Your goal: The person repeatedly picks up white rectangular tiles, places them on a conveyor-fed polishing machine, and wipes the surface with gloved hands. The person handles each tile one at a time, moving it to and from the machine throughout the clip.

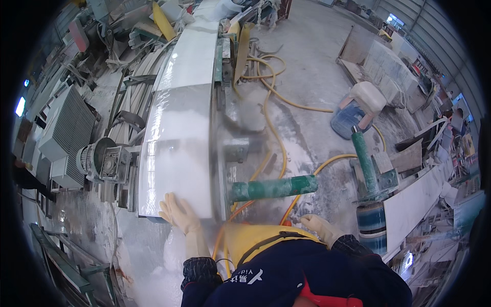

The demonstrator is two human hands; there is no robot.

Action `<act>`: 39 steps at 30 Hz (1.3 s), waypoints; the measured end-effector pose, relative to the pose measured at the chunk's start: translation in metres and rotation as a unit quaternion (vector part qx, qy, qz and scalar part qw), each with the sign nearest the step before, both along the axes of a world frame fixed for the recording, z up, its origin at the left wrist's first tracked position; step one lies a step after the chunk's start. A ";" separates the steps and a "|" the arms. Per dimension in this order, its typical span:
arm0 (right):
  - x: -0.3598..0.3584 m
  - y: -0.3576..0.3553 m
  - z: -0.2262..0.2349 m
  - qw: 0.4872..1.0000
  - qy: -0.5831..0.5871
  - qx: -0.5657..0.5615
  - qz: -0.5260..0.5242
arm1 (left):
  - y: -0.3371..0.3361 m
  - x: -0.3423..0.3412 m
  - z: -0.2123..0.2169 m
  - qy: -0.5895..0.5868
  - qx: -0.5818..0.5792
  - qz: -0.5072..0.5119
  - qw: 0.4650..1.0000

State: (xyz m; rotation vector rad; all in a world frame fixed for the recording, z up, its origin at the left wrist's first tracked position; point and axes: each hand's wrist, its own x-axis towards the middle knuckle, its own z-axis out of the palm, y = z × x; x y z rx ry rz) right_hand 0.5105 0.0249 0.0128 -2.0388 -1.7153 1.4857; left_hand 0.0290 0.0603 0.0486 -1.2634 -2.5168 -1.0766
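Note:
My left hand (180,214), in a cream rubber glove, lies with its fingers spread on the near end of a glossy white slab (176,158). The slab rests on a long machine bed that runs away from me, with further white slabs (186,59) end to end beyond it. My right hand (323,230), gloved alike, hangs beside my yellow apron (266,236). Its fingers look loosely extended and nothing shows in them, though they are partly turned from view. A green roller arm (273,188) juts from the bed's right side, just ahead of the apron.
A motor (110,162) sits left of the bed, near a ribbed grey box (71,128). Yellow hoses (273,123) snake over the wet floor at the right. Beyond them stand a blue plastic container (349,118) and a green post (364,163). A green metal frame (61,261) is low left.

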 end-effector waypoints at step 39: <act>0.066 -0.048 -0.040 0.988 -0.090 -0.028 -0.120 | 0.120 0.108 -0.064 0.146 -0.035 -0.211 0.966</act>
